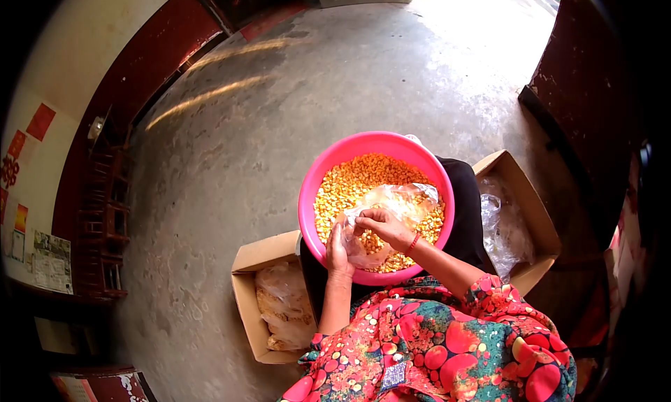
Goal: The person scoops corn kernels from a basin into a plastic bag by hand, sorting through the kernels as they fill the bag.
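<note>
A pink basin (306, 213) on my lap holds a heap of loose yellow-orange corn kernels (363, 168). Over the kernels lies a clear plastic bag (391, 198), its mouth drawn toward the near left side of the basin. My left hand (338, 251) is upright at the basin's left rim, closed on the bag's edge. Beside it, my right hand (386, 227) pinches the bag near its mouth, with a red band around the wrist. The exact grip of the fingertips is too small to make out.
On my left stands an open cardboard box (267, 254) with filled plastic bags (283, 300) inside. Another cardboard box (535, 206) on my right contains crumpled clear plastic bags (502, 227). Wooden chairs (105, 220) line the left wall above a concrete floor (224, 143).
</note>
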`<state>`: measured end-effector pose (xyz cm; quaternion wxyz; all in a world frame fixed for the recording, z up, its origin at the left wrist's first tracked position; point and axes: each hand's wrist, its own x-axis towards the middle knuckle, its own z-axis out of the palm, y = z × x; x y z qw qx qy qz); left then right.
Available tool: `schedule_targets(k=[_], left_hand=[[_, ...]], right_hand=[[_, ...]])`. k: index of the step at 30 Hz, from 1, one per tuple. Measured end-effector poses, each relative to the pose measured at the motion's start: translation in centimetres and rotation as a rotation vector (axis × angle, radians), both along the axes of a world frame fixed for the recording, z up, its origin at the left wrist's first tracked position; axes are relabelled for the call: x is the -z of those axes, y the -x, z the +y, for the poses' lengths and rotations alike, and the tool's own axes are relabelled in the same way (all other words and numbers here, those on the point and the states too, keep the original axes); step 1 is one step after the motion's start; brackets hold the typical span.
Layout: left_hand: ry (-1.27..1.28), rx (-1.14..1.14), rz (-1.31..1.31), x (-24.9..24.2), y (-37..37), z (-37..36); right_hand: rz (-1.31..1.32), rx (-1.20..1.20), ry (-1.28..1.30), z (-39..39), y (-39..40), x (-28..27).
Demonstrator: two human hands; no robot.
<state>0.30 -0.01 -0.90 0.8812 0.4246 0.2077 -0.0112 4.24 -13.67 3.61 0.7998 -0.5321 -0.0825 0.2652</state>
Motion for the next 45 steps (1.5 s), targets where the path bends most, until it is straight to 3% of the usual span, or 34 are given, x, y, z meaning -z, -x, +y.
schedule_targets(k=[3,6,13,16,17,18,20,24,26,34,36,37,38,40,41,42,45], left_hand=[[0.005,-0.001,-0.049,-0.3,0.0,-0.1],[-0.043,-0.044,0.025,-0.8,0.1,-0.4],[0.016,-0.046,0.066,0.3,0.1,0.0],[-0.028,0.0,0.129,-0.6,0.4,0.0],[-0.027,0.013,0.16,-0.7,0.4,0.1],[-0.027,0.027,0.191,-0.8,0.4,0.1],[-0.01,0.026,0.155,-0.6,0.4,0.0],[-0.006,-0.037,0.109,-0.7,0.2,-0.3],[-0.017,-0.026,0.127,-0.7,0.2,-0.3],[-0.033,-0.037,0.156,-1.7,0.1,-0.7],[-0.029,-0.029,0.126,-1.4,0.1,-0.7],[-0.029,-0.03,0.126,-1.4,0.1,-0.6],[-0.034,-0.016,0.127,-1.4,0.2,-0.6],[-0.039,-0.004,0.13,-1.3,0.3,-0.5],[-0.035,0.002,0.124,-1.1,0.3,-0.4],[-0.032,0.01,0.118,-1.1,0.3,-0.4],[-0.045,-0.012,0.152,-1.3,0.2,-0.5]], right_hand=[[-0.115,-0.064,0.131,-0.3,-0.1,-1.0],[-0.163,-0.11,0.097,-0.7,-1.2,-0.7],[-0.255,0.315,0.148,-2.3,-6.4,-1.0],[-0.452,0.46,0.458,-3.6,-9.5,2.3],[-0.581,0.508,0.619,-3.8,-10.1,3.1],[-0.631,0.405,0.893,-4.5,-10.3,2.6],[-0.93,0.404,1.006,-5.5,-11.2,6.4],[-1.077,0.331,1.106,-6.2,-10.1,8.9],[-0.968,0.14,1.098,-6.2,-9.8,8.7],[-0.929,0.091,1.097,-6.0,-9.0,6.9],[-0.818,0.149,0.964,-6.2,-9.2,7.0],[-0.727,0.297,0.806,-6.1,-9.3,7.4],[-0.595,0.478,0.619,-5.7,-9.7,7.6],[-0.093,0.571,0.292,-6.3,-11.9,9.5],[-0.007,0.614,0.169,-6.7,-12.2,10.0],[0.206,0.517,0.097,-7.5,-11.7,8.8],[0.353,0.41,-0.07,-7.9,-11.6,7.5]])
